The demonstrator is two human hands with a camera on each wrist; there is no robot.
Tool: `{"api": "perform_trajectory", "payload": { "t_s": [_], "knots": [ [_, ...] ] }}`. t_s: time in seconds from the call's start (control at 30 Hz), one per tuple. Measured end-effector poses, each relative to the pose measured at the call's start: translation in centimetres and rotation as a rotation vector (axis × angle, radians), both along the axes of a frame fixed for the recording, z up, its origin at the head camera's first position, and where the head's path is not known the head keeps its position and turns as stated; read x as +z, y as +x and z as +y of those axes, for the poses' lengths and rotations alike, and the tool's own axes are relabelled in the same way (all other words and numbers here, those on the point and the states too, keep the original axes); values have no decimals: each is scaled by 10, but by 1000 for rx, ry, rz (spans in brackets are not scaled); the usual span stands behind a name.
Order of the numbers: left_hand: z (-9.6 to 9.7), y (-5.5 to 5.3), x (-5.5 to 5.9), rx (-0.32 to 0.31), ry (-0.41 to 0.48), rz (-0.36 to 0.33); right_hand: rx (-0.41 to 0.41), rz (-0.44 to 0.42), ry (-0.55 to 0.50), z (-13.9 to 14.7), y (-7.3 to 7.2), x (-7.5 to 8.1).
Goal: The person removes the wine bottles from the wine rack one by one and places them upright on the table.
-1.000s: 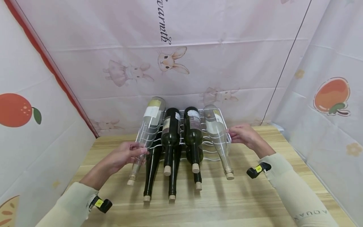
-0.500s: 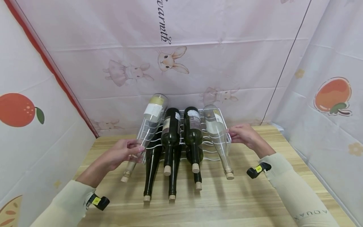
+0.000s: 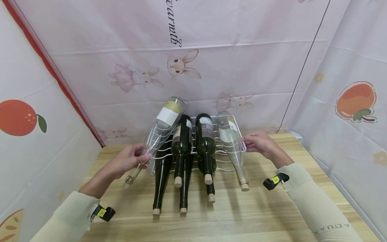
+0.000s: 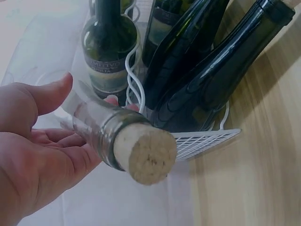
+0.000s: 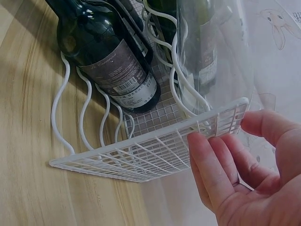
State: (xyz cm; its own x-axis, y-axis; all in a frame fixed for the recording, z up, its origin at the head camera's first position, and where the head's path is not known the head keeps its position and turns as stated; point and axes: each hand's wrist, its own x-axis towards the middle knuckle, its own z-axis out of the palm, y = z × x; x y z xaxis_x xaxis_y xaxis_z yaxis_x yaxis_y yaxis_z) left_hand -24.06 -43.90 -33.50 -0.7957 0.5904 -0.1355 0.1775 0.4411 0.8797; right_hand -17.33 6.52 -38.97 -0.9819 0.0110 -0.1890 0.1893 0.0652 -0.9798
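My left hand point(image 3: 128, 161) grips a clear glass bottle point(image 3: 158, 134) near its neck. The bottle is tilted, its base raised toward the back wall and its cork point(image 4: 146, 153) facing the left wrist camera. My right hand point(image 3: 257, 145) pinches the edge of the white wire bottle rack point(image 5: 155, 146) at its right mesh side, thumb and fingers on opposite faces. On the upper tier lie two dark green bottles point(image 3: 181, 141) and, at the right, another clear corked bottle point(image 3: 228, 131). Dark bottles point(image 3: 163, 181) also lie on the lower tier, partly hidden.
The rack stands on a wooden table point(image 3: 235, 218) close to the printed back curtain point(image 3: 193, 84). Curtains also border both sides. Corked necks of several bottles stick out toward the front. Each wrist carries a small black camera point(image 3: 105, 213).
My left hand has shifted slightly left and up along with the clear bottle. Its base has risen and swung right, its corked end left. The right hand has stayed on the rack.
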Motion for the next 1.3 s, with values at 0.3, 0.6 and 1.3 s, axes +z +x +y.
{"api": "perform_trajectory", "payload": {
  "t_s": [0.3,0.6,1.3],
  "knots": [
    [3,3,10,15,-159,174,3,6,6,0,2,2],
    [5,3,17,11,-204,276,-6,3,35,-1,2,4],
    [16,1,24,77,-257,402,17,13,130,-2,6,8]
  ]
}}
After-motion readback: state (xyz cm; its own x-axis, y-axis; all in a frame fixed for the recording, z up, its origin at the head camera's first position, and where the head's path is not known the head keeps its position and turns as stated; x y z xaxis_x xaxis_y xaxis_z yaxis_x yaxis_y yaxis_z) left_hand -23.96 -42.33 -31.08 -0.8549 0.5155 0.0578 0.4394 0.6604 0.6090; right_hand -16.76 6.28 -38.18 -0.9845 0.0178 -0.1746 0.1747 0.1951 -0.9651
